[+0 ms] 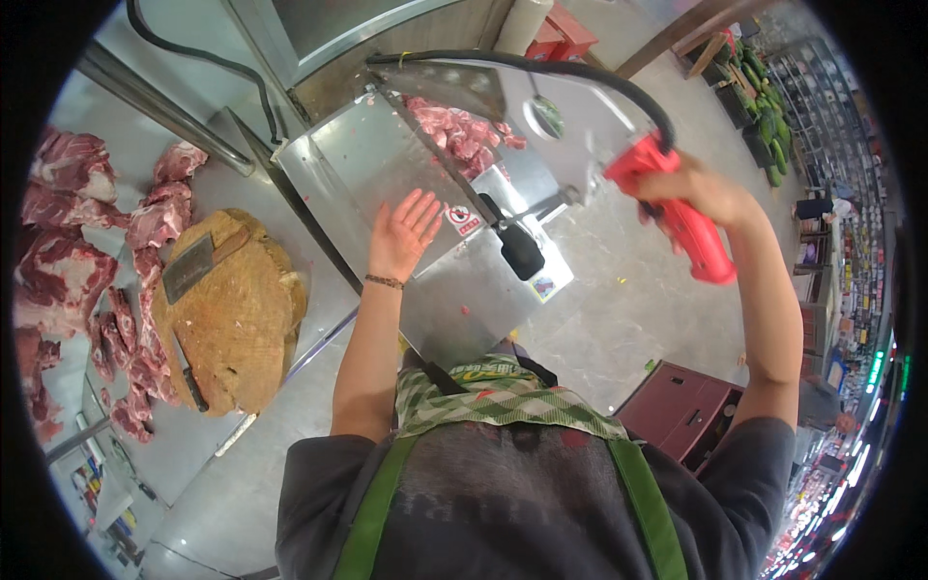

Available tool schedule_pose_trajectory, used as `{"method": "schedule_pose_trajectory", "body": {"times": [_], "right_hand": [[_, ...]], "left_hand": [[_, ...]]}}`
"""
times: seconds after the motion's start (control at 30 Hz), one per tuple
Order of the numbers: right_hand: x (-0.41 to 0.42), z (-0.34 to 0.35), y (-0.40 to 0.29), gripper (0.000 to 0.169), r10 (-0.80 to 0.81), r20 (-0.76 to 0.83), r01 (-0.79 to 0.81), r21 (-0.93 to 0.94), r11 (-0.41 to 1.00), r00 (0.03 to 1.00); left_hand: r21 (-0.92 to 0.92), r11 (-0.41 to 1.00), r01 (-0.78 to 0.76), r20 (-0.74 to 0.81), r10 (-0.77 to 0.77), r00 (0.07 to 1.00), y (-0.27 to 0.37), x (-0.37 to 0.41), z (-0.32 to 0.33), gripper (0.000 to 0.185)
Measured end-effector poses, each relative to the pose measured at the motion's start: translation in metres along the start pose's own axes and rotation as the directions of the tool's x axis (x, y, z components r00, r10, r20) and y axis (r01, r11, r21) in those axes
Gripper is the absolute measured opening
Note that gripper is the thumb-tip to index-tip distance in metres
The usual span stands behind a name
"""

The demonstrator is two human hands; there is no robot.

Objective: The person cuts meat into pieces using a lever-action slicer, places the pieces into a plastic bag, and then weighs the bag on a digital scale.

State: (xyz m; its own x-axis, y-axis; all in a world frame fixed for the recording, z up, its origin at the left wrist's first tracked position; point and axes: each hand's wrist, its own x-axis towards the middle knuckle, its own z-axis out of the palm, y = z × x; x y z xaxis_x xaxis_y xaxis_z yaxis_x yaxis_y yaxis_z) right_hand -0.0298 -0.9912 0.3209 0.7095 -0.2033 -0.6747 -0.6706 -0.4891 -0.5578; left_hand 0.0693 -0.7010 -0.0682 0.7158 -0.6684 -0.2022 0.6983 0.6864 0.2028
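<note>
My right hand (689, 190) grips the red handle (696, 239) of a meat cutter, to which a black hose (551, 64) runs. Above the metal bed of the machine (362, 152) my left hand (407, 230) is raised, palm up with fingers apart, holding nothing. Beyond the machine's long dark bar, chunks of raw meat (464, 138) lie in a heap. A black pad (523, 250) sits at the near end of that bar. The clear guard plate (580, 109) between the bar and the red handle looks blurred.
At left a round wooden chopping block (239, 326) carries a cleaver (188, 270) and a small knife (190, 373). Large cuts of raw meat (65, 268) lie beside it. A dark red cabinet (670, 406) stands at lower right, and green vegetables (770, 123) fill crates at upper right.
</note>
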Motion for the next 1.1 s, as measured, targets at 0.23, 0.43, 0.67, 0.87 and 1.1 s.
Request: {"method": "schedule_pose_trajectory", "body": {"times": [0.23, 0.43, 0.67, 0.87, 1.1], "right_hand": [[0.052, -0.036, 0.121, 0.045, -0.579, -0.021, 0.548, 0.35, 0.759, 0.815], [0.053, -0.032, 0.396, 0.034, -0.192, -0.153, 0.245, 0.636, 0.732, 0.969], [-0.014, -0.043, 0.592, 0.025, 0.157, -0.208, 0.074, 0.797, 0.599, 0.966], [0.036, -0.073, 0.571, 0.028, -0.102, -0.357, 0.335, 0.685, 0.646, 0.928], [0.121, -0.146, 0.484, 0.056, -0.305, -0.363, 0.451, 0.442, 0.775, 0.881]], "left_hand": [[-0.065, 0.998, 0.02, -0.224, -0.034, 0.974, -0.11, -0.022, 0.015, 0.047], [0.077, 0.996, 0.039, -0.329, -0.012, 0.944, -0.23, -0.014, 0.029, 0.036], [0.23, 0.961, 0.151, -0.454, -0.031, 0.89, -0.316, 0.06, 0.021, 0.032], [0.316, 0.913, 0.258, -0.262, -0.178, 0.949, -0.361, 0.163, 0.006, 0.032], [0.338, 0.886, 0.319, -0.227, -0.252, 0.941, -0.317, 0.29, -0.023, 0.037]]}}
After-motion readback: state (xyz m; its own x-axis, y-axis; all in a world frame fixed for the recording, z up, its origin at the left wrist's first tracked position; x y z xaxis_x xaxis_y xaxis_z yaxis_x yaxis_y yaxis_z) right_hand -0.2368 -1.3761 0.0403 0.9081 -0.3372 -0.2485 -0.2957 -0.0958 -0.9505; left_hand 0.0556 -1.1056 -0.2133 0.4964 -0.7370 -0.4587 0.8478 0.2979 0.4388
